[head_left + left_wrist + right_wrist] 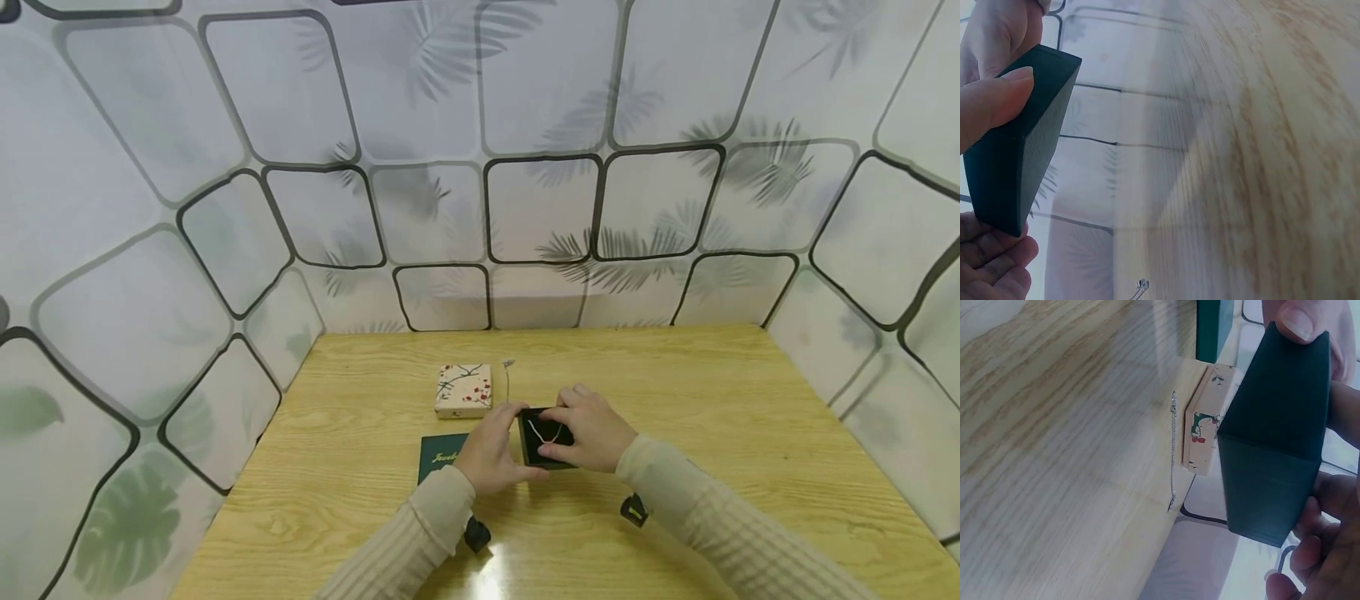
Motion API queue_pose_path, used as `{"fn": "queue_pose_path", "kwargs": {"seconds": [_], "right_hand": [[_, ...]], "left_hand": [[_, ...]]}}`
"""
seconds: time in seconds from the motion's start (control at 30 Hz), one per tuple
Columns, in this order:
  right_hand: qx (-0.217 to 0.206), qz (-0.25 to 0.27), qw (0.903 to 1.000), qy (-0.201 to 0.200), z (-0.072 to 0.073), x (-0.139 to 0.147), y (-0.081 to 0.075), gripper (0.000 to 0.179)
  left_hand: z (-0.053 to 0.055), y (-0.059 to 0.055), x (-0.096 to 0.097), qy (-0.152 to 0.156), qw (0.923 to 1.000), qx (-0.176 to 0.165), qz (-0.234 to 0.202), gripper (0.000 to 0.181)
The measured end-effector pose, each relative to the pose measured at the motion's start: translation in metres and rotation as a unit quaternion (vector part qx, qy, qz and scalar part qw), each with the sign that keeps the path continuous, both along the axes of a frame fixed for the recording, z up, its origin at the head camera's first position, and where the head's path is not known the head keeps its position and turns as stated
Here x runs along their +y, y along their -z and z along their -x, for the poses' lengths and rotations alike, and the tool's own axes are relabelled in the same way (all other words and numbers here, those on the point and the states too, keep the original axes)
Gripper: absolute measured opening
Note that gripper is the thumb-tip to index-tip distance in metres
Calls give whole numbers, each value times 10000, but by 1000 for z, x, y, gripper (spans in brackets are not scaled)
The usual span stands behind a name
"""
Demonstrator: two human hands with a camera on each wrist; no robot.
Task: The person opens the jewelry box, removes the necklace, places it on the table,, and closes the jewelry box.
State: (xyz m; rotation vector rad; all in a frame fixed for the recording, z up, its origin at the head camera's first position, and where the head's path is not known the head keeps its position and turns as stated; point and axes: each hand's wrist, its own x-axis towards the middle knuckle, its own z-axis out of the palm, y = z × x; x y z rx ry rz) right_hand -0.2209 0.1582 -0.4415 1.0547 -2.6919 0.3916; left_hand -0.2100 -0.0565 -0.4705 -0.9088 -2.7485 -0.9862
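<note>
Jewelry box point(1275, 425): dark green, black inside
Lid point(437, 450): green, gold lettering
Floral box point(463, 388): cream, red blossoms
Chain point(1172, 447): silver

I see lots of bare table point(697, 383) at 1 and 2 o'clock from the dark box point(534, 454), so a hand could slide by there. A thin chain point(507, 383) is in the way at 11, a flowery box point(463, 390) at 10. The left hand point(491, 454) fills 9, the right hand point(592, 429) 3.
</note>
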Motion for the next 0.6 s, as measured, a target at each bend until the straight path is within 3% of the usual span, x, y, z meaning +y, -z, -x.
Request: {"fn": "queue_pose_path", "kwargs": {"seconds": [0.33,0.6], "right_hand": [[-533,141,9985,-15,-2,0,-4,44],[-777,537,9955,-48,-2,1,-2,40]], "left_hand": [[-1,3,2,25,10000,51,42,89],[0,3,2,66,9998,-57,180,92]]}}
